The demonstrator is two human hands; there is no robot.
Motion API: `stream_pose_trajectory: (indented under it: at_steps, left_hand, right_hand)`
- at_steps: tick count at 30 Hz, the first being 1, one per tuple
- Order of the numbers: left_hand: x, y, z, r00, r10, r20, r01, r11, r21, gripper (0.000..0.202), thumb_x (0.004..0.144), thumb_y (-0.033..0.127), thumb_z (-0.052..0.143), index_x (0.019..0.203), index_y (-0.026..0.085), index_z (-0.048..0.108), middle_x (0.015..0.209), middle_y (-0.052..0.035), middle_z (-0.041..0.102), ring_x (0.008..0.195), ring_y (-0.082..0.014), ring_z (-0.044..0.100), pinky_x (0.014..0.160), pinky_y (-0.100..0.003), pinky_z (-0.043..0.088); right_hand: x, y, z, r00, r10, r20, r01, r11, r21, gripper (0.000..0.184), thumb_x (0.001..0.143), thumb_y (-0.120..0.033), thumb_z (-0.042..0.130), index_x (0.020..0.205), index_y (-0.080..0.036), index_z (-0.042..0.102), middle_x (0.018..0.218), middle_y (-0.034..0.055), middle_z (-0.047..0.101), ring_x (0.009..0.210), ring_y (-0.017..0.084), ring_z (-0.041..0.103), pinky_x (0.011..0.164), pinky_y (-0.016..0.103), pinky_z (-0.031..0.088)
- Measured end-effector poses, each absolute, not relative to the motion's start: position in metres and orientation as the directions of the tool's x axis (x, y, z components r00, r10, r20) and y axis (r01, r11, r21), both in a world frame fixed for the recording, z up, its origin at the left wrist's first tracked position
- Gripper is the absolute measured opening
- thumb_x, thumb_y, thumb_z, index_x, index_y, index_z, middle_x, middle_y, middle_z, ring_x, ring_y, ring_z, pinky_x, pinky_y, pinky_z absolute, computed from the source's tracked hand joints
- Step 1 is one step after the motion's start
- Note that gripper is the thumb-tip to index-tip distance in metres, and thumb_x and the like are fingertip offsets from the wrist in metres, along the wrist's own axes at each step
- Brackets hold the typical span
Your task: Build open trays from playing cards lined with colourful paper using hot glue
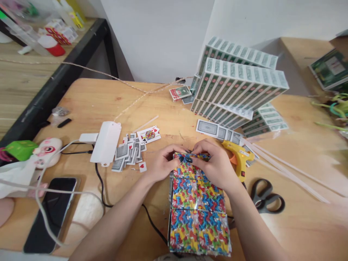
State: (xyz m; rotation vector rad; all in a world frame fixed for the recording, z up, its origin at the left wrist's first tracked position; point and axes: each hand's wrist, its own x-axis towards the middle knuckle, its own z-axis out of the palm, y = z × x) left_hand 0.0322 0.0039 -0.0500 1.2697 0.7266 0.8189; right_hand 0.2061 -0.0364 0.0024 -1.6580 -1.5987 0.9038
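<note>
Panel (197, 195): underside out of sight; some fingertips of my left hand (161, 163) and right hand (213, 163) hidden at its far edge. Glue gun (240, 156) partly covered by my right hand. Scissors (268, 197): blades behind my right forearm (250, 217). Card boxes (241, 81): small print illegible. Green strands (339, 97): blurred, cut by the right edge. My left forearm (116, 217) leaves at the bottom.

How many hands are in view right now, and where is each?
2. The left hand is at the far left corner of the colourful patterned piece; the right hand is at its far right, near the yellow glue gun. Some fingers are hidden.
</note>
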Motion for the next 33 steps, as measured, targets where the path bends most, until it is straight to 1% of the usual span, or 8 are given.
stream_pose_trajectory:
  at_steps: [5, 13, 16, 19, 22, 25, 29, 33]
  left_hand:
    - [0.031, 0.004, -0.050, 0.535, 0.844, -0.041, -0.104, 0.114, 0.988, 0.019, 0.071, 0.025, 0.065, 0.089, 0.018, 0.067, 0.100, -0.0065, 0.069, 0.094, -0.0203, 0.062, 0.085, -0.032, 0.046]
    - [0.031, 0.004, -0.051, 0.537, 0.842, -0.060, -0.096, 0.131, 0.987, 0.020, 0.072, 0.029, 0.066, 0.089, 0.018, 0.068, 0.098, -0.0069, 0.070, 0.091, -0.0211, 0.063, 0.082, -0.032, 0.047]
    - [0.031, 0.004, -0.052, 0.544, 0.838, -0.037, -0.128, 0.127, 0.984, 0.022, 0.072, 0.033, 0.068, 0.088, 0.018, 0.069, 0.099, -0.0071, 0.070, 0.091, -0.0211, 0.063, 0.083, -0.032, 0.046]
    - [0.031, 0.004, -0.052, 0.547, 0.837, -0.024, -0.146, 0.124, 0.982, 0.023, 0.073, 0.035, 0.068, 0.088, 0.018, 0.069, 0.100, -0.0078, 0.070, 0.092, -0.0216, 0.063, 0.084, -0.033, 0.046]
    - [0.031, 0.003, -0.052, 0.544, 0.839, -0.016, -0.158, 0.122, 0.980, 0.022, 0.074, 0.033, 0.068, 0.090, 0.019, 0.068, 0.102, -0.0076, 0.070, 0.096, -0.0221, 0.062, 0.087, -0.034, 0.045]
    - [0.032, 0.002, -0.051, 0.545, 0.838, -0.001, -0.180, 0.118, 0.977, 0.019, 0.075, 0.030, 0.066, 0.090, 0.019, 0.067, 0.103, -0.0075, 0.070, 0.100, -0.0223, 0.062, 0.090, -0.035, 0.045]
    - [0.033, 0.002, -0.052, 0.529, 0.849, 0.014, -0.183, 0.098, 0.978, 0.016, 0.074, 0.022, 0.064, 0.090, 0.019, 0.066, 0.103, -0.0073, 0.070, 0.099, -0.0216, 0.063, 0.089, -0.034, 0.046]
    - [0.034, 0.002, -0.054, 0.503, 0.864, -0.005, -0.152, 0.094, 0.984, 0.022, 0.070, 0.013, 0.059, 0.089, 0.020, 0.067, 0.098, -0.0032, 0.071, 0.093, -0.0188, 0.064, 0.085, -0.031, 0.047]
  right_hand:
    - [0.206, -0.037, 0.001, 0.050, 0.997, -0.051, 0.547, -0.070, -0.835, 0.008, 0.072, -0.019, 0.065, 0.073, -0.021, 0.058, 0.082, 0.0021, 0.064, 0.080, 0.019, 0.059, 0.075, 0.035, 0.046]
    - [0.207, -0.038, 0.003, 0.055, 0.995, -0.083, 0.555, -0.099, -0.826, 0.011, 0.072, -0.020, 0.065, 0.080, -0.021, 0.058, 0.084, 0.0014, 0.063, 0.083, 0.019, 0.059, 0.078, 0.037, 0.047]
    - [0.209, -0.040, 0.002, -0.006, 1.000, -0.005, 0.603, 0.000, -0.798, 0.019, 0.074, -0.019, 0.063, 0.092, -0.022, 0.057, 0.094, 0.0031, 0.063, 0.092, 0.021, 0.058, 0.083, 0.039, 0.047]
    - [0.209, -0.043, 0.002, -0.044, 0.993, 0.113, 0.685, 0.112, -0.719, 0.034, 0.076, -0.020, 0.061, 0.108, -0.022, 0.050, 0.107, 0.0075, 0.059, 0.103, 0.025, 0.053, 0.088, 0.044, 0.045]
    - [0.208, -0.046, 0.003, -0.059, 0.975, 0.215, 0.763, 0.183, -0.620, 0.048, 0.076, -0.023, 0.061, 0.120, -0.022, 0.042, 0.114, 0.0114, 0.053, 0.108, 0.029, 0.048, 0.091, 0.049, 0.042]
    - [0.204, -0.049, 0.006, -0.075, 0.946, 0.315, 0.800, 0.246, -0.547, 0.056, 0.075, -0.023, 0.062, 0.126, -0.021, 0.038, 0.119, 0.0130, 0.050, 0.112, 0.031, 0.045, 0.094, 0.052, 0.039]
    - [0.200, -0.052, 0.011, -0.160, 0.882, 0.444, 0.769, 0.393, -0.504, 0.056, 0.075, -0.014, 0.058, 0.126, -0.026, 0.038, 0.111, 0.0096, 0.056, 0.111, 0.030, 0.048, 0.095, 0.054, 0.039]
    - [0.201, -0.053, 0.014, -0.290, 0.833, 0.471, 0.720, 0.514, -0.466, 0.057, 0.075, -0.009, 0.054, 0.127, -0.026, 0.037, 0.107, 0.0082, 0.060, 0.111, 0.027, 0.053, 0.101, 0.056, 0.035]
